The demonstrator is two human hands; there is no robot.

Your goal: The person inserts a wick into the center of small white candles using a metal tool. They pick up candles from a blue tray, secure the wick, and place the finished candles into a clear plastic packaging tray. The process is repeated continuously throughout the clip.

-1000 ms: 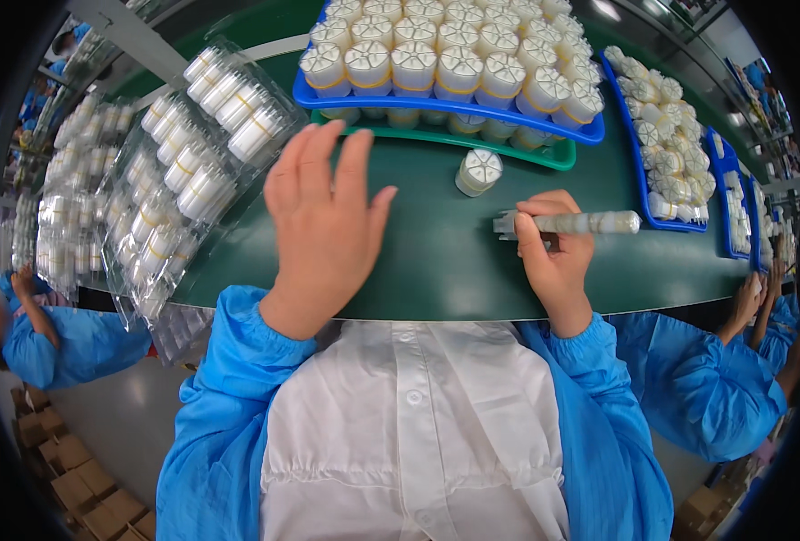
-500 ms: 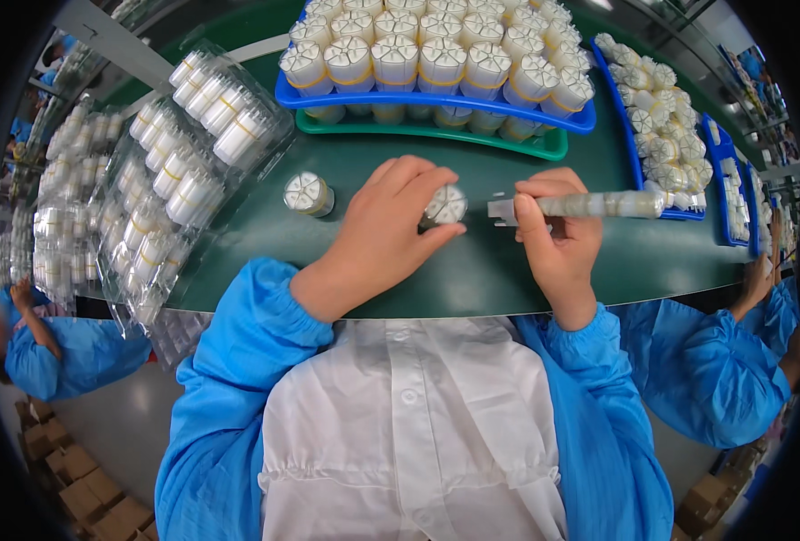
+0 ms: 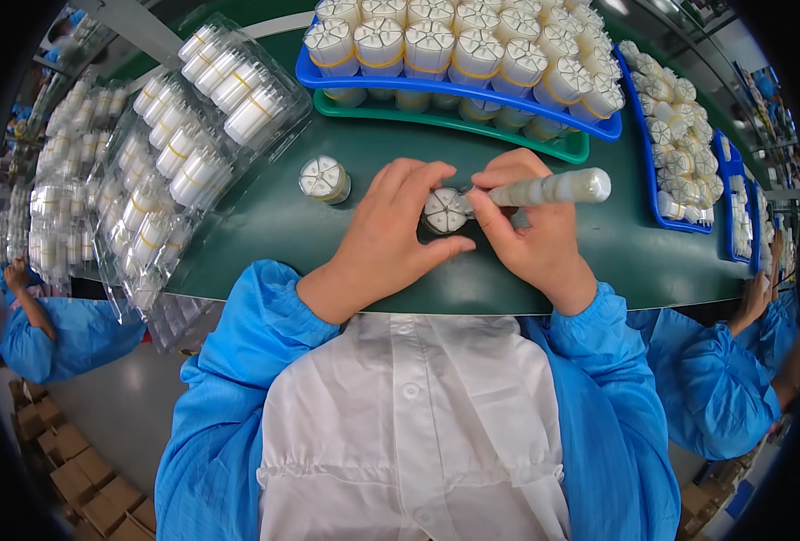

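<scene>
On the green table stands a round bundle of white wedge-shaped pieces, its segmented top facing up. My left hand curls around its left side, thumb on the near side and fingers on the far side. A rod-shaped tool with a whitish, wrapped-looking handle is pinched in my right hand. The tool's tip meets the bundle's right edge, partly covered by my fingers. Left of my left hand, a second bundle with a yellow band stands upright, apart from both hands.
Beyond my hands, a blue tray full of banded bundles sits on a green tray. Clear plastic packs of white bundles lie at left. Another filled blue tray is at right. Co-workers in blue sleeves sit on both sides.
My right hand has moved left, bringing the tool's tip from beside the bundle to its edge. The tool now slants more. My left hand stays around the bundle; the view has shifted slightly.
</scene>
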